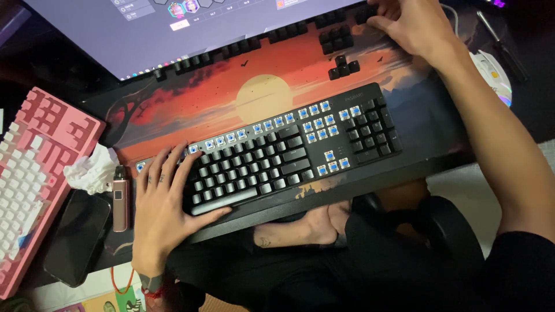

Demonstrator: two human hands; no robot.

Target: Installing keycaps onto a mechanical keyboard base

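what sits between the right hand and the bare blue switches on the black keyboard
Only the small cluster of loose black keycaps on the sunset desk mat, between the right hand and the black keyboard. The left hand rests on the keyboard's left end.

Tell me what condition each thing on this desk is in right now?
Black keyboard: top and navigation rows stripped of caps, blue switches bare.
Loose black keycaps: laid out in rows on the desk mat.
Left hand: flat on the keyboard's left end.
Right hand: fingers at the far keycaps.
Monitor: switched on.
Pink keyboard: fully capped.
Phone: screen dark.
Tissue: crumpled.
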